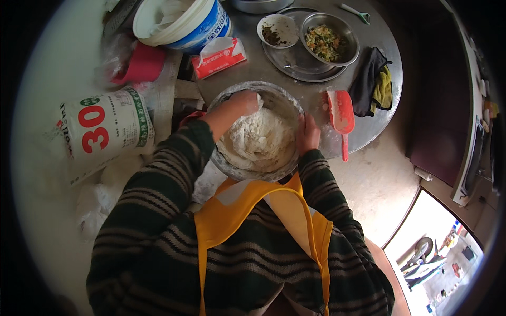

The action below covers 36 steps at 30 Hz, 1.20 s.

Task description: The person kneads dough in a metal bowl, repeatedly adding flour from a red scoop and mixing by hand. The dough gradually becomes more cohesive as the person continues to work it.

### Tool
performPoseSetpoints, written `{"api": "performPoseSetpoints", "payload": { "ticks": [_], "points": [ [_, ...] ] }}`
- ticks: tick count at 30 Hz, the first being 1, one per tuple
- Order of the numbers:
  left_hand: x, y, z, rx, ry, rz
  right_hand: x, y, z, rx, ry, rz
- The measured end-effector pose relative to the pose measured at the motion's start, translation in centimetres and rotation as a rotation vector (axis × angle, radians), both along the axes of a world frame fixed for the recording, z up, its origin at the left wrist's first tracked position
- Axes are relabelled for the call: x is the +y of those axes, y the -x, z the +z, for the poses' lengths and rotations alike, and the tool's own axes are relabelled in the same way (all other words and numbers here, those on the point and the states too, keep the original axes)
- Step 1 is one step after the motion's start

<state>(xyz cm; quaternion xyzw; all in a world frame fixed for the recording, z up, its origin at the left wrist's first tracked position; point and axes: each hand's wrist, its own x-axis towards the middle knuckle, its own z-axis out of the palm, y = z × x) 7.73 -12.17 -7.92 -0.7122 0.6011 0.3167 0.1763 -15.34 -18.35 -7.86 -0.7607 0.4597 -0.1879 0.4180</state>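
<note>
A large metal bowl (pixel 294 100) with a flour-coated rim stands at the table's near edge, before my body. It holds a rough mass of floury dough (pixel 259 136). My left hand (pixel 246 103) reaches over the bowl's left side at the back, its fingers bent and white with flour. Whether they grasp any dough is hidden. On the right side, my right hand (pixel 309 132) grips the bowl's outer wall and rim. Just to the right of that hand, a red scoop (pixel 343 114) lies with flour inside and its handle past the table edge.
Behind the bowl, a round metal tray (pixel 286 65) carries a small white bowl (pixel 287 23) and a steel bowl of chopped filling (pixel 326 43). A tissue pack (pixel 219 58), white bucket (pixel 185 27), dark cloth (pixel 365 85) and peeler (pixel 357 15) surround it. A printed sack (pixel 114 126) stands left.
</note>
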Motion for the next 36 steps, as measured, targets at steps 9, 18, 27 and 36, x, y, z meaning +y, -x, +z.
{"api": "performPoseSetpoints", "payload": {
  "ticks": [9,18,27,36],
  "points": [
    [5.8,1.1,2.4,-0.021,0.264,0.294,0.1,-0.5,-0.3,-0.058,0.029,-0.035],
    [2.0,1.6,3.1,0.163,0.047,0.254,0.2,-0.2,-0.1,-0.102,0.012,-0.084],
    [8.8,12.9,6.0,0.080,0.289,0.266,1.2,-0.2,0.4,-0.153,-0.069,-0.214],
    [4.6,9.5,-1.4,0.046,0.331,0.121,0.9,-0.1,0.3,-0.099,-0.074,-0.129]
  ]
}}
